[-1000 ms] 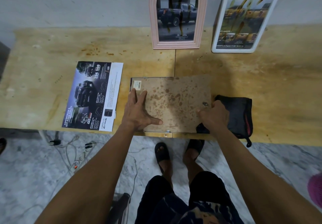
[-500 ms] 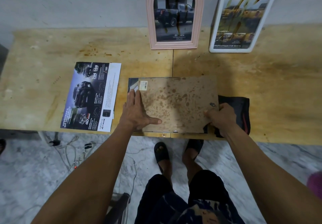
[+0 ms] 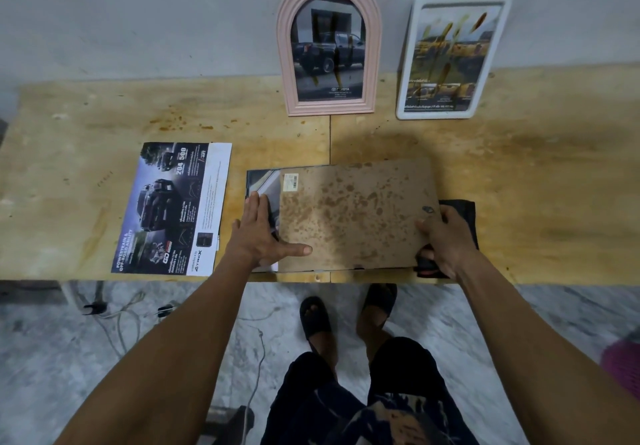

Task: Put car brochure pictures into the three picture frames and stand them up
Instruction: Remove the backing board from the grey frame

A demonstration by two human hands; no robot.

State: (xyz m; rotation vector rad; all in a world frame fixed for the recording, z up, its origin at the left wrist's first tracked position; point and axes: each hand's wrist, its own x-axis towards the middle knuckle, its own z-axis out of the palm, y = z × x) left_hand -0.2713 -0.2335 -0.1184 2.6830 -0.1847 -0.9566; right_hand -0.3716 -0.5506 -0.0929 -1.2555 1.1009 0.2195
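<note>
At the counter's (image 3: pixel 519 181) near edge, the left hand (image 3: pixel 258 233) lies flat, fingers straight, on the face-down picture frame (image 3: pixel 263 185), whose long axis runs left-right. The right hand (image 3: pixel 446 236) grips the stained backing board's (image 3: pixel 356 216) right end, which overhangs a black cloth (image 3: pixel 465 210). A car brochure (image 3: pixel 173 207) lies left. Pink arched frame (image 3: pixel 329 46) and white frame (image 3: pixel 450 58) stand against the wall.

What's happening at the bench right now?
A person is working on the third frame, lying face down. The right hand grips the brown backing board, which sits shifted right, off the frame; the left hand presses flat on its left part. The pink arched frame and white frame already stand, filled.
</note>
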